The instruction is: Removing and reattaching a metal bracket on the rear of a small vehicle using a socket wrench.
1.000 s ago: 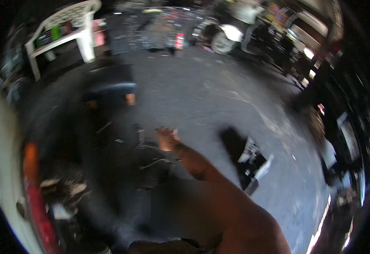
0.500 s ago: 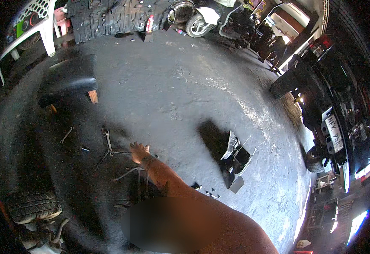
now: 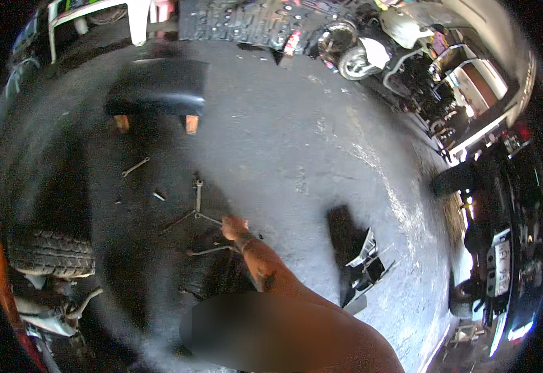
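Observation:
My right hand [image 3: 235, 228] is over the dark floor at the end of my outstretched arm. Its fingers are curled closed beside one arm of a Y-shaped three-way wrench [image 3: 208, 218]; whether they grip it or something smaller is hidden. A combination wrench [image 3: 199, 194] lies against the Y-wrench's hub. Nearer me is a bent metal bar [image 3: 212, 251], its right end by my wrist. Farther left lie another combination wrench [image 3: 136, 166] and a small shiny metal piece [image 3: 159, 196]. My left hand is out of view.
A low black padded stool [image 3: 156, 90] with wooden legs stands beyond the tools. A tyre [image 3: 52, 253] is at the left. To the right lie black-and-silver plastic parts [image 3: 363, 267]; a dark vehicle [image 3: 501, 248] stands past them. A scooter wheel [image 3: 354, 64] shows at the back.
The view has turned, so the stool and tools sit farther right in the picture. My right hand's fingers, spread before, are now curled closed near the Y-wrench.

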Demonstrator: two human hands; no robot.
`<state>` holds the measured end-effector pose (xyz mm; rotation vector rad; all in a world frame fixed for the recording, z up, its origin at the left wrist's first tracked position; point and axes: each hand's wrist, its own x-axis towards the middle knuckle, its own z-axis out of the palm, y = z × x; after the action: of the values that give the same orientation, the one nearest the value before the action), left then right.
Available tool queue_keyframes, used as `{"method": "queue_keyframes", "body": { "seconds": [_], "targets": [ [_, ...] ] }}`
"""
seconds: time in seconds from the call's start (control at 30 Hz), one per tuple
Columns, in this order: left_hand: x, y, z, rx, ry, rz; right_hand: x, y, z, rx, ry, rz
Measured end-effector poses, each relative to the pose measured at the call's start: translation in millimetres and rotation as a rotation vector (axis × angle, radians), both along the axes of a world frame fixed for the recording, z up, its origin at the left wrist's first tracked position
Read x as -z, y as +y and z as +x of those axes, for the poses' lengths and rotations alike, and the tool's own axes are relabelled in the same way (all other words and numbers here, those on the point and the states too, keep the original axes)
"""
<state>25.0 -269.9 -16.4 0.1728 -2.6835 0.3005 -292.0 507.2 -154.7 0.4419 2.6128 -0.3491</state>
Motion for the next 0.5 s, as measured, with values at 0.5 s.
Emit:
{"method": "queue_keyframes", "body": {
  "seconds": [0.5],
  "targets": [
    [-35, 51, -24, -0.143, 0.060, 0.182, -234, -145, -44, -0.607, 0.783, -0.359]
  ]
}}
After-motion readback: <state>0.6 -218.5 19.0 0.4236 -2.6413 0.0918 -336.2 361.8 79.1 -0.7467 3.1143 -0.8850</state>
